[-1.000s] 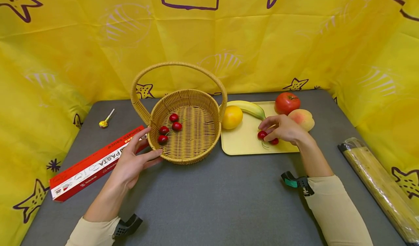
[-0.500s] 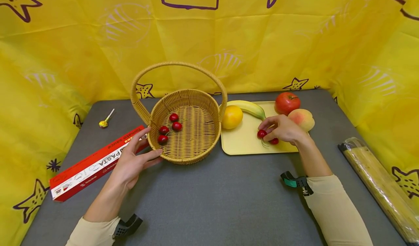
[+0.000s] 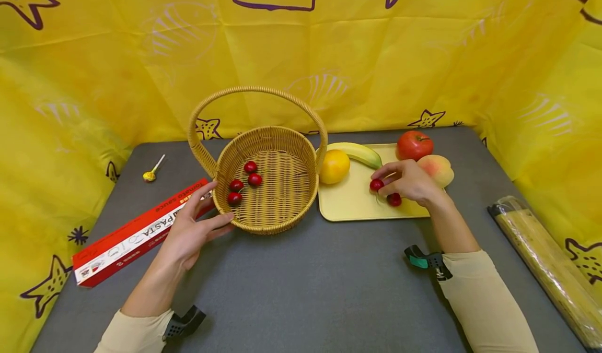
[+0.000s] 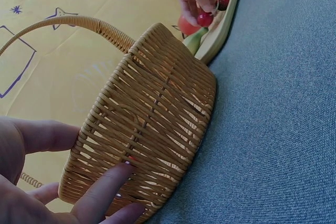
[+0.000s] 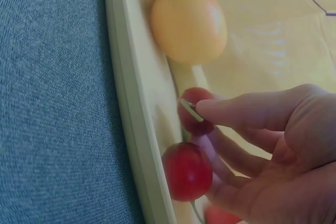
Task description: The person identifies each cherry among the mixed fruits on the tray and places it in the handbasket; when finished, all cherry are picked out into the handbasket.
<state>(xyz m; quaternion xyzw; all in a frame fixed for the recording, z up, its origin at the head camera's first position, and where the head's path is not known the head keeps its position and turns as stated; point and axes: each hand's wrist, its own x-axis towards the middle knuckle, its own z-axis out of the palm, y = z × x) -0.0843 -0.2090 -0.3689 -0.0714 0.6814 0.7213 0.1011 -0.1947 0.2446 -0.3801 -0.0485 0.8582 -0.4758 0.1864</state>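
My left hand [image 3: 190, 233] holds the near left side of a woven basket [image 3: 282, 222], with fingertips on its rim and outer wall. Several dark red cherries lie inside the basket, one cherry [image 3: 255, 179] near the middle of the group. Over a pale yellow tray [image 3: 348, 209], my right hand [image 3: 410, 183] pinches a cherry [image 5: 189, 106] between thumb and fingers. A second cherry [image 5: 188, 171] sits right beside those fingers, its stem showing in the right wrist view. Fruit shares the tray: a banana [image 3: 359, 153], an orange [image 3: 335, 166], a red tomato-like fruit [image 3: 415, 145] and a peach [image 3: 437, 170].
A red pasta box [image 3: 141, 233] lies slanted by my left hand, partly behind it. Beyond it is a lollipop [image 3: 150, 175]. At the right edge rests a clear pack of spaghetti [image 3: 541, 264]. Yellow patterned cloth [image 3: 263, 50] walls in the grey table [image 3: 301, 290].
The pinched cherry has risen slightly in my right hand, and more of the second cherry shows. My left hand stays on the basket. The head view has shifted a little.
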